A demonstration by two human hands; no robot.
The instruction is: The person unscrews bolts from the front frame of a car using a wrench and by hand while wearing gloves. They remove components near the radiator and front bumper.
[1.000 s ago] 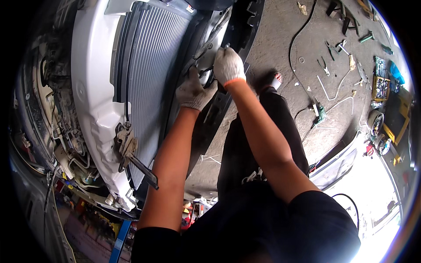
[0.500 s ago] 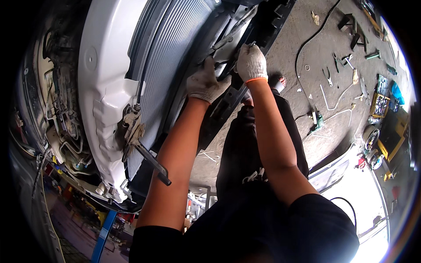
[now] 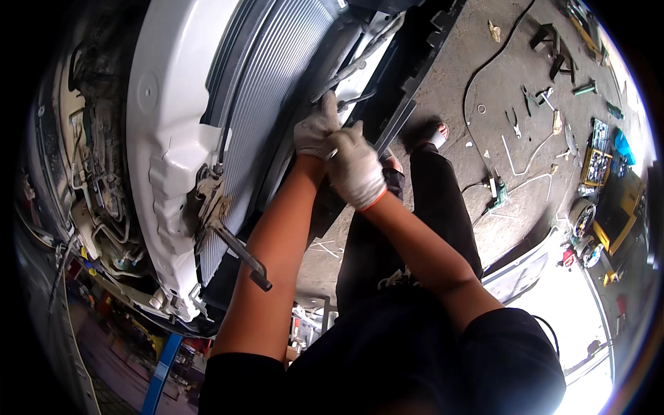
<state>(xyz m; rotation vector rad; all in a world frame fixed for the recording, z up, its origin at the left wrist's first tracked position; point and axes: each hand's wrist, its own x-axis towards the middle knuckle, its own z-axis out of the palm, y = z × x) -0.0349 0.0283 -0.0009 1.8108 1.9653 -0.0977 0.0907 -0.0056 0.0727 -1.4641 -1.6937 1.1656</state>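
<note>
Right glove's the mover: half a second ago the right hand (image 3: pixel 356 168) was up over the black plastic strip (image 3: pixel 413 77), and now it's come down and left, crossing in front of the left hand (image 3: pixel 312 135). So the hands overlap, close together; can't tell if they're actually touching. Right fingers are curled up in a fist around a small metal piece (image 3: pixel 332 153), with just its pale end poking out, too little to say what it is. Left hand has hardly moved, one finger stretched up by the lower end of the grey hose (image 3: pixel 356 68). Its palm is hidden behind the right glove, so no idea if it's gripping anything.

Both hands sit in the gap between the finned radiator core (image 3: pixel 280 72) and that black strip, at the stripped-down front of a car. White front crossmember (image 3: pixel 166 104) runs along the other side of the core, with a grimy latch assembly (image 3: pixel 209 197) on it and a black lever (image 3: pixel 242 256) sticking out near the left forearm.

Floor on the right has a black cable (image 3: pixel 469 90), pliers (image 3: pixel 514 123), a green power drill (image 3: pixel 499 195) and a socket set (image 3: pixel 600 135) beside something bright blue (image 3: pixel 624 146).
</note>
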